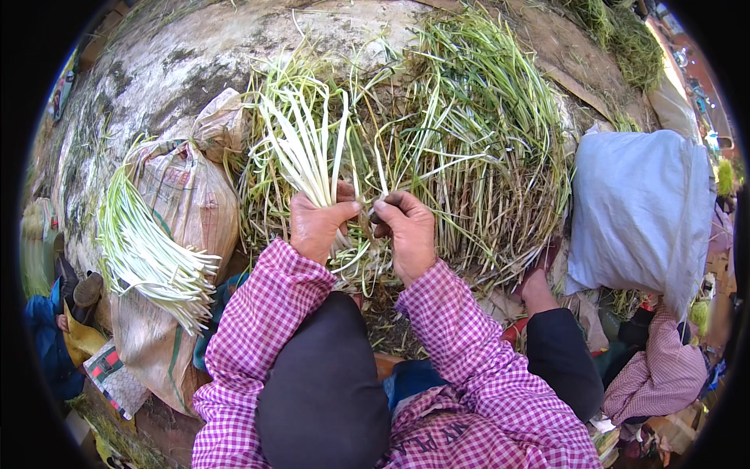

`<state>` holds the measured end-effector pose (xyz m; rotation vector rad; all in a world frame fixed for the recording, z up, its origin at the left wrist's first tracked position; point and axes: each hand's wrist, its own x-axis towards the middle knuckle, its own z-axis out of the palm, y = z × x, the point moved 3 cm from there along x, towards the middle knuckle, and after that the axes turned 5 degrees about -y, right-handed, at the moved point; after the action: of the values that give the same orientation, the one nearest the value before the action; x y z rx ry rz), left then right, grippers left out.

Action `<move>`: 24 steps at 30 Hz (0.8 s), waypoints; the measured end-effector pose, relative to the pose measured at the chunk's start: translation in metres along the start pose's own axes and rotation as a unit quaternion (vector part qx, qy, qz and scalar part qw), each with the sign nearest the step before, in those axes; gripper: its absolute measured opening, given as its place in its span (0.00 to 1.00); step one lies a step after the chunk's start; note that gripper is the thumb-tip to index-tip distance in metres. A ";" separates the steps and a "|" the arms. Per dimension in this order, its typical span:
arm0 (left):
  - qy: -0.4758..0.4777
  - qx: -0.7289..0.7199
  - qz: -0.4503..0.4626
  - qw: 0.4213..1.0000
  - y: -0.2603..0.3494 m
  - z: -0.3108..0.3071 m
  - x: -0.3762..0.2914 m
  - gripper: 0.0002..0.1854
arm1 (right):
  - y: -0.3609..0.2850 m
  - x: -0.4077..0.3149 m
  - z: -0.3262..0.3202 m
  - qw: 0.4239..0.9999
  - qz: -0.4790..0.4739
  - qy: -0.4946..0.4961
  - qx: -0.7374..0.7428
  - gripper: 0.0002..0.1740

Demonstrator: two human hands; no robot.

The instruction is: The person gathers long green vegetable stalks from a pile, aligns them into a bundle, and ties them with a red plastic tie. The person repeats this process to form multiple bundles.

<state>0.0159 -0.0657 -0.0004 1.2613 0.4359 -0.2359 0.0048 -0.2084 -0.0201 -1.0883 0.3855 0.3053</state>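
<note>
My left hand point(319, 225) is closed around a bunch of pale, white-stemmed allium stalks point(307, 155), their upper ends fanning away from me. Close beside it, my right hand point(410, 231) pinches the lower end of a single thin stalk point(380, 167) between thumb and fingers. Beyond and under both hands spreads a heap of uncleaned green stalks point(492, 135) with brownish lower ends. To my left, a bundle of clean white stalks point(167, 258) lies over a filled woven sack point(181, 199).
A stuffed white sack point(638, 211) stands on the right. A person in a checked top point(659, 366) is at the lower right; another person's blue clothing point(50, 346) shows at the left edge. My knee point(322, 387) rises between my forearms. More greens point(633, 50) lie at the upper right.
</note>
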 end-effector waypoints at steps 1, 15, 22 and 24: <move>0.009 0.009 0.004 1.000 -0.002 -0.004 0.000 0.13 | 0.003 0.001 -0.007 1.000 -0.002 0.015 0.027 0.03; 0.144 0.179 -0.022 0.973 0.018 -0.093 0.020 0.11 | -0.071 0.022 -0.116 0.978 -0.105 0.141 -0.114 0.02; -0.070 0.034 0.063 0.995 0.033 -0.019 0.006 0.12 | -0.097 0.030 0.021 0.962 -0.101 -0.069 -0.243 0.03; -0.146 0.047 0.007 0.988 0.028 -0.008 -0.005 0.18 | -0.098 0.037 0.050 0.957 -0.135 -0.130 -0.223 0.03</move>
<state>0.0211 -0.0499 0.0239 1.2977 0.1644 -0.4267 0.0869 -0.2041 0.0621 -1.5034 -0.0773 0.2948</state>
